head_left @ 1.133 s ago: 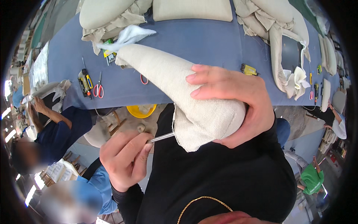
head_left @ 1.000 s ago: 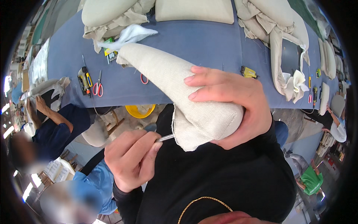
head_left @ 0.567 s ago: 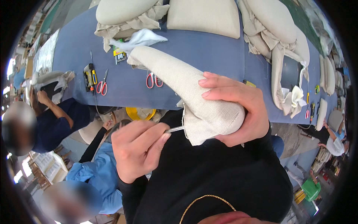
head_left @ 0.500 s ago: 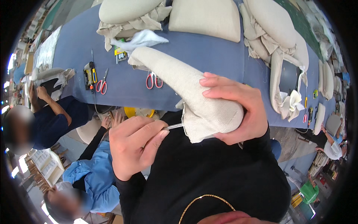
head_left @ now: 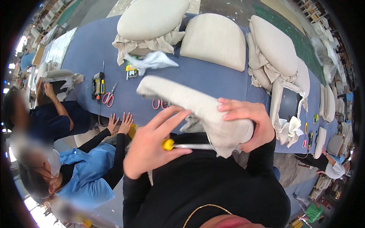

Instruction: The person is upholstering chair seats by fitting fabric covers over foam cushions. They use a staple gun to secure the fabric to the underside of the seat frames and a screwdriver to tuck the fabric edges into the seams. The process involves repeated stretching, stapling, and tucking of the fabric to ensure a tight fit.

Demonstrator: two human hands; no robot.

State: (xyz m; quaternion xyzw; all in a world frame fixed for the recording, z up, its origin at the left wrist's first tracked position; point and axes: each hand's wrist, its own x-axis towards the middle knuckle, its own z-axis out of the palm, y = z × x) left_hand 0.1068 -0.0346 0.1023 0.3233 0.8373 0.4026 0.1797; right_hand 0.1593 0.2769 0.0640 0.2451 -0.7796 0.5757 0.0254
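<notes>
In front of my chest I hold a beige fabric-covered cushion point(head_left: 190, 100), tilted with its narrow end up to the left. My right hand point(head_left: 253, 121) wraps round its wide right end. My left hand point(head_left: 152, 140) keeps a screwdriver point(head_left: 167, 144) with a yellow handle loosely between thumb and palm, and its raised fingertips reach the cushion's lower edge. The metal shaft runs right to the loose fabric at the cushion's lower end, where its tip is hidden. Behind the cushion, red-handled scissors point(head_left: 156, 103) lie partly covered on the table.
On the blue table point(head_left: 224, 81) lie white wadding point(head_left: 156, 60), another pair of scissors point(head_left: 111, 95) and a power driver point(head_left: 98, 85). Stacked beige seat cushions point(head_left: 152, 19) stand along the far side. A co-worker's hands point(head_left: 119, 123) rest at the table's edge on the left.
My left hand has opened out from a closed grip round the screwdriver, and its fingers now reach up to the cushion. The yellow handle has come into sight. The view has shifted somewhat.
</notes>
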